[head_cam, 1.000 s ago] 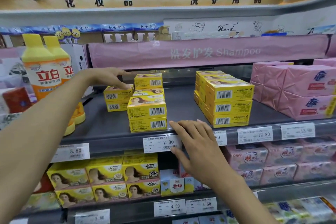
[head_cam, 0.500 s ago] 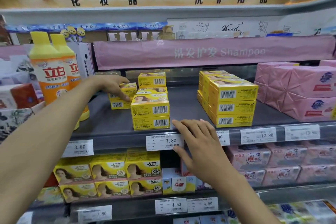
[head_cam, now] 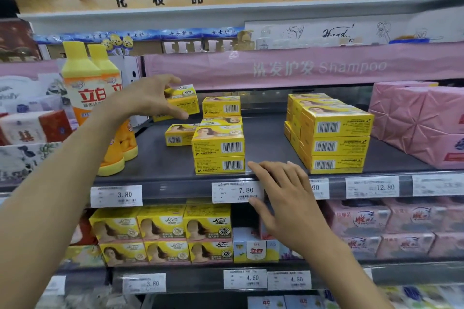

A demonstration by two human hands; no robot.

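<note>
My left hand (head_cam: 150, 98) grips a small yellow soap box (head_cam: 184, 100) and holds it lifted above the grey shelf (head_cam: 160, 158), tilted. Below it one yellow box (head_cam: 177, 134) lies alone on the shelf. A front stack of two yellow boxes (head_cam: 218, 152) stands beside it, with more yellow boxes (head_cam: 221, 106) behind. My right hand (head_cam: 286, 198) rests with straight fingers on the shelf's front edge, next to the 7.80 price tag (head_cam: 237, 192), and holds nothing.
A taller stack of yellow boxes (head_cam: 334, 138) stands right of centre. Pink wrapped packs (head_cam: 416, 123) fill the far right. Orange detergent bottles (head_cam: 85, 98) with yellow caps stand at the left. A pink shampoo banner (head_cam: 301, 68) hangs just above. Lower shelves hold more boxes.
My left hand has closed round the top yellow box of the left rear stack and lifted it up off the one beneath. My right hand has stayed on the shelf edge.
</note>
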